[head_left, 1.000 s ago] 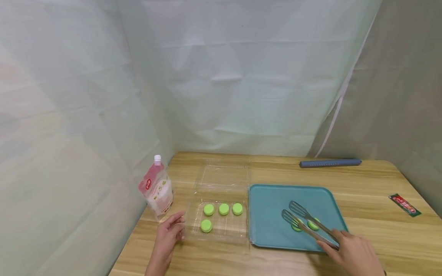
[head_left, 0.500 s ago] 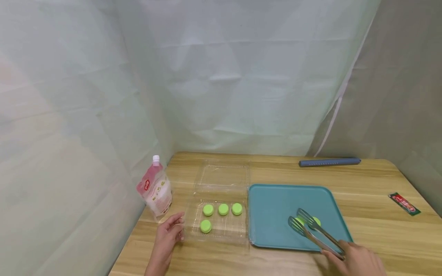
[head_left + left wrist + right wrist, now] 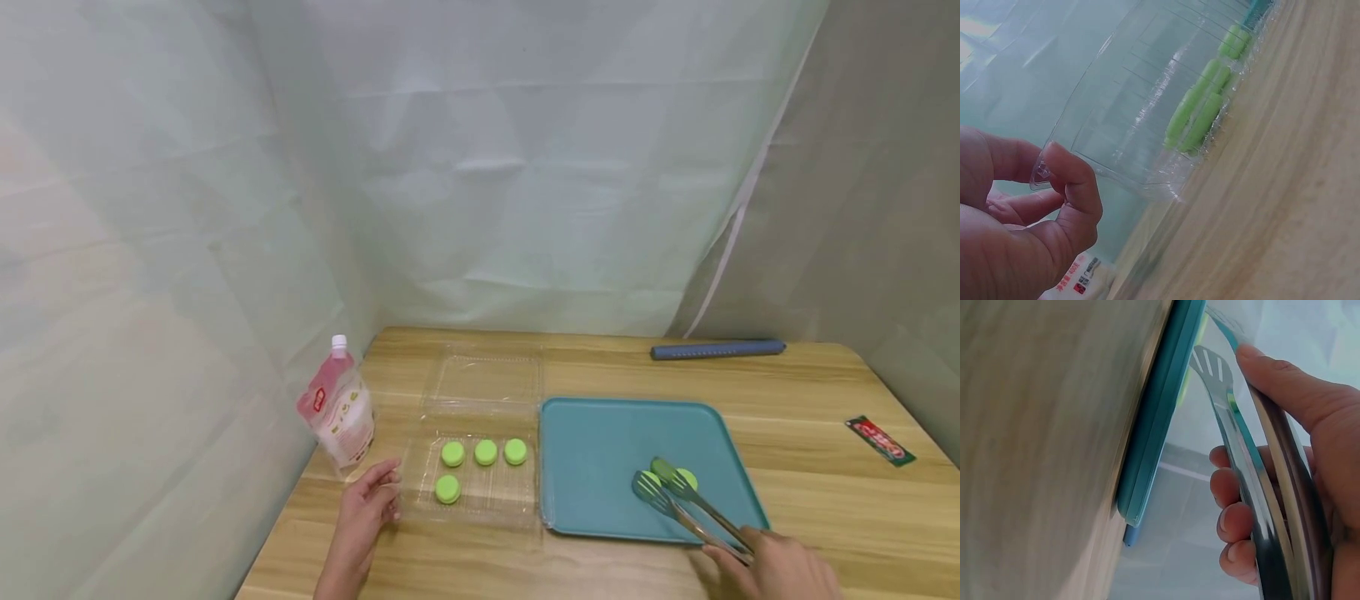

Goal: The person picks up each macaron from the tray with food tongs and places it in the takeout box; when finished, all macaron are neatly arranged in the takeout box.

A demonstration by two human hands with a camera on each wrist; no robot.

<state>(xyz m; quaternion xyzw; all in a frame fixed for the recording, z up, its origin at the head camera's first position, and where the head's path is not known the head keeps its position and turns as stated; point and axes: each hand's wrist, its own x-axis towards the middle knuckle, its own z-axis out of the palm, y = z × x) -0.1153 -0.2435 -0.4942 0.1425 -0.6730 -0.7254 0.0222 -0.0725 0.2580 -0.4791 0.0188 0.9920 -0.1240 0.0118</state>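
Note:
My left hand (image 3: 365, 508) pinches the left rim of a clear plastic clamshell box (image 3: 1129, 119) between thumb and fingers. Green macarons stand in the box: a row of three, with one macaron (image 3: 447, 489) in front. Steel tongs (image 3: 1244, 465) lie in the grip of my right hand (image 3: 783, 569), thumb on one arm and fingers curled round the other. Their slotted heads reach over the teal tray (image 3: 592, 467), one on either side of the left macaron (image 3: 651, 479), which they partly cover. Just right of the heads lies a second macaron (image 3: 686, 480).
The box's lid (image 3: 491, 383) lies folded back behind it. A pink and white spouted pouch (image 3: 343, 417) stands at the left by the curtain. A blue stick-shaped object (image 3: 717, 350) lies along the back edge, and a red and green packet (image 3: 881, 441) at the right.
My right hand has moved a little right and toward me, and the tong heads have come closer together around the left macaron. The left hand stays at the box.

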